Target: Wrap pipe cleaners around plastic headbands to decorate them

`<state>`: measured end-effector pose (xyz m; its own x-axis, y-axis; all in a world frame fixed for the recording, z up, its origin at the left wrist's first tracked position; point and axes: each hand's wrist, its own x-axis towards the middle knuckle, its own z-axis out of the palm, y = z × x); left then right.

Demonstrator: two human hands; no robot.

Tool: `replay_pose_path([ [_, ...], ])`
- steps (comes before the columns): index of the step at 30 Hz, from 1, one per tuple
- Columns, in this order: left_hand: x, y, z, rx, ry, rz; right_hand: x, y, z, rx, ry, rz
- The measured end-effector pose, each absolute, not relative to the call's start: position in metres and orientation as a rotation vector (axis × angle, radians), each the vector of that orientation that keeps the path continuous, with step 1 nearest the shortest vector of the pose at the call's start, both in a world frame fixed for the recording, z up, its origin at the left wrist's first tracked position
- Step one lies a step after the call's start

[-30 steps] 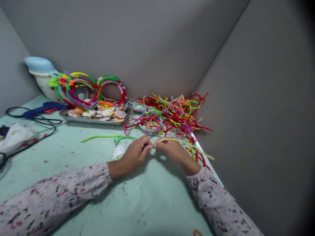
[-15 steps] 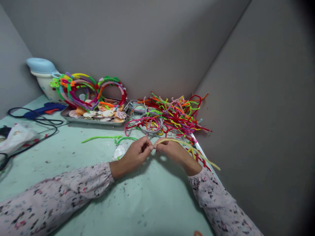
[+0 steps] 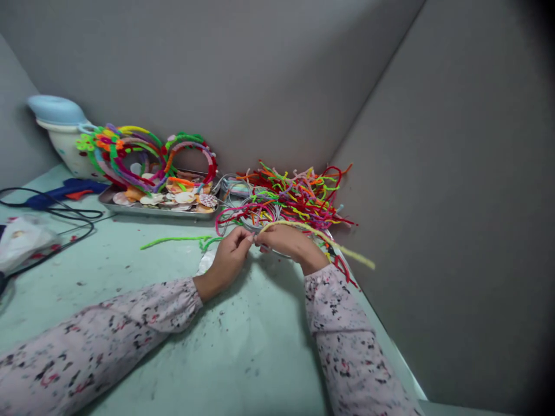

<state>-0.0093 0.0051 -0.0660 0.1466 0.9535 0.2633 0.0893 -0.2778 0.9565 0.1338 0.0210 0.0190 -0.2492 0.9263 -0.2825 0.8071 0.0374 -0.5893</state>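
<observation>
A pale yellow pipe cleaner (image 3: 347,252) runs from the fingertips of my right hand (image 3: 284,240) over its back and out to the right. That hand is closed on the pipe cleaner near its left end. A thin grey curved line (image 3: 281,254) shows just under the right hand; whether the hand grips it I cannot tell. My left hand (image 3: 232,254) is closed in a pinch, its fingertips meeting the right ones. What lies between the left fingers is hidden. Left of it, green pipe cleaners (image 3: 173,240) lie on the table, beside a crumpled clear piece (image 3: 206,263).
Behind my hands spreads a heap of colourful pipe cleaners (image 3: 299,193) with grey hoops (image 3: 243,211). A metal tray (image 3: 160,212) holds shells and wrapped hoops (image 3: 191,141). Farther left are a blue glue gun (image 3: 56,193), a black cord (image 3: 82,216) and a lidded container (image 3: 65,138). Grey walls enclose the table.
Both hands appear farther left and higher in the picture, still together, with the yellow pipe cleaner along. The view has shifted slightly, and a grey curve now shows below my right hand.
</observation>
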Motion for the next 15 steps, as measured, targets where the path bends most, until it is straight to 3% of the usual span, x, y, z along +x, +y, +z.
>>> replay_pose_path([
  [15, -0.018, 0.022, -0.065, 1.363, 1.1, 1.412, 0.11, 0.061, 0.029, -1.609, -2.415, 0.861],
])
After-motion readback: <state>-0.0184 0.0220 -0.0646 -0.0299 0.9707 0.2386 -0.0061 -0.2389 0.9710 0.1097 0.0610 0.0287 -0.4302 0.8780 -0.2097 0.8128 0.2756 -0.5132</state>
